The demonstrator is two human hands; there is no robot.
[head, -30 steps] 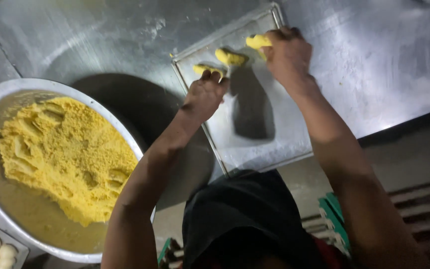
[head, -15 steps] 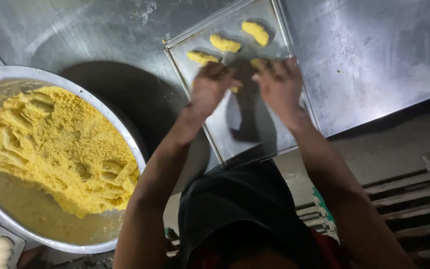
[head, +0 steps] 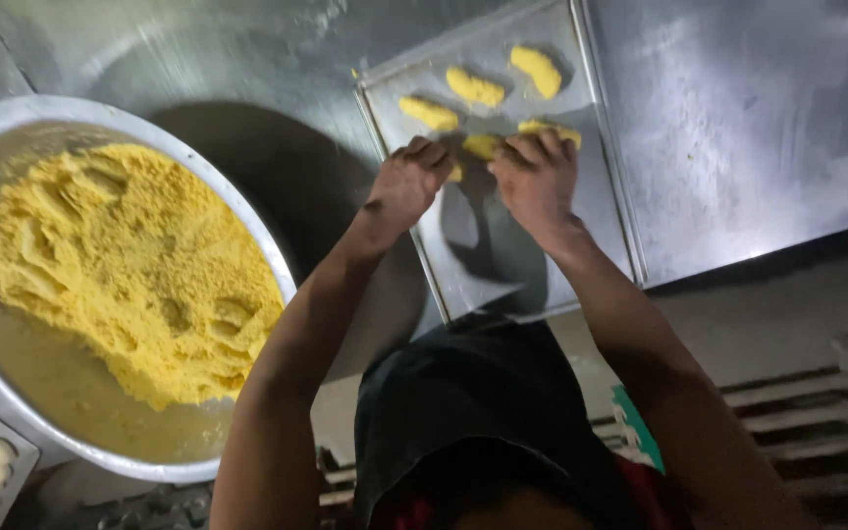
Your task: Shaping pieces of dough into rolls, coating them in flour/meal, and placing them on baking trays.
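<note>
Yellow oblong dough piece (head: 483, 146) lies mid-tray on the flat steel baking tray (head: 596, 221), long axis across it, pinched between the curled left hand (head: 406, 186) and right hand (head: 539, 177), right slightly nearer. Three similar pieces sit toward the tray's far edge. Since half a second ago, both hands have closed together.

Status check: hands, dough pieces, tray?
Left hand and right hand both down on yellow dough pieces on metal tray; grip unclear. Nothing in the way.

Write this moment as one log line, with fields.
left hand: on yellow piece | right hand: on yellow piece | place: metal tray | nearby: bowl of yellow crumbs
</note>
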